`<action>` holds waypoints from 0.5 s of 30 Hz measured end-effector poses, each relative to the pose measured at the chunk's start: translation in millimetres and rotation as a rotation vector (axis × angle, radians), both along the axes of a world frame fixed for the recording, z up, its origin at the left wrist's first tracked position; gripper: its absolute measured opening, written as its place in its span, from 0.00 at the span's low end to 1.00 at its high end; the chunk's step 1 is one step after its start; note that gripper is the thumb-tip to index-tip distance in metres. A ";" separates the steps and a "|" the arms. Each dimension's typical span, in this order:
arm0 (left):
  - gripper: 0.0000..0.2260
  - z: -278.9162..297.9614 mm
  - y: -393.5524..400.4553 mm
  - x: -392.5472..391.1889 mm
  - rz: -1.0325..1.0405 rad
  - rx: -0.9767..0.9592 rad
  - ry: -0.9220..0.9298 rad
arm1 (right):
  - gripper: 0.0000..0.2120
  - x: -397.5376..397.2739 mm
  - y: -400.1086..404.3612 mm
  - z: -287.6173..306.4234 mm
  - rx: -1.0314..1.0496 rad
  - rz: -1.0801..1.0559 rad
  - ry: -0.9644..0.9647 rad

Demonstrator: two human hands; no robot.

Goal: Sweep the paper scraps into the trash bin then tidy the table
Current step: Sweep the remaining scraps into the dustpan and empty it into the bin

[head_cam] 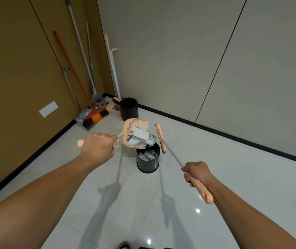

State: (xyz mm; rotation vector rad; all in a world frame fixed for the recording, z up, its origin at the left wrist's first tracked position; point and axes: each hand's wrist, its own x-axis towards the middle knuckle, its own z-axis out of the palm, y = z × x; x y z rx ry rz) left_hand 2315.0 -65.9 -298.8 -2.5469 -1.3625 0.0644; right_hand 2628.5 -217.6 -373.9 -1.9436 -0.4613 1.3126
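Observation:
My left hand point(97, 147) grips the handle of a peach dustpan point(128, 125), tilted over a black trash bin point(148, 163) on the floor. White and printed paper scraps point(140, 137) fill the pan and hang over its lip above the bin; some scraps lie inside the bin. My right hand point(196, 172) holds a long peach-handled brush point(160, 136), its head upright just right of the pan, beside the bin's rim.
A second black bin point(129, 108) stands by the far wall. In the corner lean an orange broom point(94, 116), a grey dustpan point(83, 114), mop poles and a peach long-handled set point(112, 69). Glossy white tile floor all around; a shoe tip point(124, 245) shows at the bottom edge.

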 end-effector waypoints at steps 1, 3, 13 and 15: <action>0.08 -0.4 1.5 0.2 -0.006 -0.004 -0.007 | 0.05 -1.1 -0.6 0.8 -0.002 0.004 0.000; 0.08 -1.3 3.5 -0.1 -0.022 0.007 -0.001 | 0.07 -2.6 -1.4 2.3 -0.003 0.011 0.002; 0.09 -0.4 9.3 1.1 -0.082 0.033 0.091 | 0.09 -2.7 -2.5 2.6 -0.023 0.007 -0.001; 0.09 -0.3 8.1 0.2 -0.090 0.046 0.100 | 0.08 -3.1 -3.1 2.6 -0.024 0.000 0.000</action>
